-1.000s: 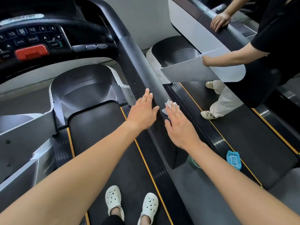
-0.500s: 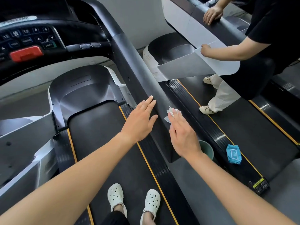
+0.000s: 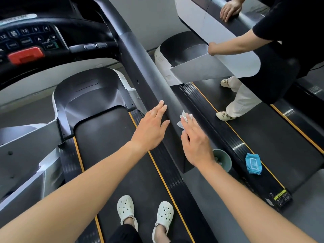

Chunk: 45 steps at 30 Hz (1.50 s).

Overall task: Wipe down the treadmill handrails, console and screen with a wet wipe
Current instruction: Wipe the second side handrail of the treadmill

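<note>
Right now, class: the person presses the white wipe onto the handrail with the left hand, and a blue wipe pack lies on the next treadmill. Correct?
Wrong hand. The head view shows the right hand pressing the white wipe onto the handrail; the left hand lies bare on the rail beside it. The blue wipe pack does lie on the next treadmill.

wet wipe (image 3: 183, 118): mostly under right hand (image 3: 196, 142) | console (image 3: 26, 41): cropped left, labels blurred
</note>
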Motion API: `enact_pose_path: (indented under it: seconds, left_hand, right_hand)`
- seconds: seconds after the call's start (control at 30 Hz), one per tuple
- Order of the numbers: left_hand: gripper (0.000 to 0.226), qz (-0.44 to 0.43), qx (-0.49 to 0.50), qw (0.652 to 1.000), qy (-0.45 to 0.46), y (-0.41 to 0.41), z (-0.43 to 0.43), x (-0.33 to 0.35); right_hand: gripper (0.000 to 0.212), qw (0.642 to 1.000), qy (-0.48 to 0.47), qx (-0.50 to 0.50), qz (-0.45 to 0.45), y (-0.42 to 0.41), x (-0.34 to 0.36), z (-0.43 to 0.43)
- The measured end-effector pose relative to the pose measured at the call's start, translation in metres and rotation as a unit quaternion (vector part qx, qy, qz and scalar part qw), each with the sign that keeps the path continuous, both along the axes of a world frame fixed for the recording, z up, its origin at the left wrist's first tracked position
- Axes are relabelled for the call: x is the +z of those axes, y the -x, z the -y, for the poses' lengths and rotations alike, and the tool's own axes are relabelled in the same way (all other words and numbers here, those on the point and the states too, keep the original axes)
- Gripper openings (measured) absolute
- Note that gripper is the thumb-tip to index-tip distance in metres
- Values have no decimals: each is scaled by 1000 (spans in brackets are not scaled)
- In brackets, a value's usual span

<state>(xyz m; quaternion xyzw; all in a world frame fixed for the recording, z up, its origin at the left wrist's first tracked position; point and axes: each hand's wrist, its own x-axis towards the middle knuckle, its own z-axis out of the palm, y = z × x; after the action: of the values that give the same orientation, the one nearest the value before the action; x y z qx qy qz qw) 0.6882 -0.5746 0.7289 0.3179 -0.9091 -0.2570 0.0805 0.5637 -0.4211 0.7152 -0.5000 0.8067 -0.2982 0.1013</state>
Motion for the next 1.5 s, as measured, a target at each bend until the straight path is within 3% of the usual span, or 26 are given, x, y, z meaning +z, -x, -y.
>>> enact_pose_path:
  seconds: [0.2, 0.4, 0.6, 0.7, 0.77, 0.87, 1.0, 1.1, 1.23, 1.4, 1.5]
  left_hand:
    - [61, 10, -3, 1000, -4, -1, 1, 4]
    - [59, 9, -26, 999, 24, -6, 8, 2]
    - [62, -2, -64, 997, 42, -13, 19, -3]
    - [65, -14, -89, 995, 46, -18, 28, -6]
    - [66, -22, -102, 993, 54, -21, 33, -11]
    - [67, -38, -112, 991, 58, -23, 35, -16]
    - [69, -59, -120, 990, 53, -24, 37, -19]
    - [69, -66, -124, 989, 49, -25, 39, -21]
    - [70, -66, -129, 988, 49, -25, 40, -24]
    - [72, -67, -125, 989, 44, -26, 38, -24]
    - [72, -64, -125, 989, 46, -27, 39, -21]
  right_hand:
    - [50, 995, -38, -43, 82, 9, 24, 43]
    - [53, 998, 22, -59, 13, -10, 1, 15]
    - [51, 999, -16, -49, 2, -7, 14, 51]
    - [52, 996, -35, -6, -84, -9, 11, 47]
    - [54, 980, -51, 47, -184, -9, 4, 28]
    - [55, 956, -57, 120, -261, -5, 0, 10]
    - [54, 896, -113, 218, -369, -9, 4, 23]
    - [60, 841, -209, 207, -454, -19, 6, 26]
    - [68, 724, -333, 233, -557, -39, -4, 17]
    - [65, 594, -434, 343, -584, -49, -29, 4]
    - [65, 606, -423, 318, -594, -49, -16, 11]
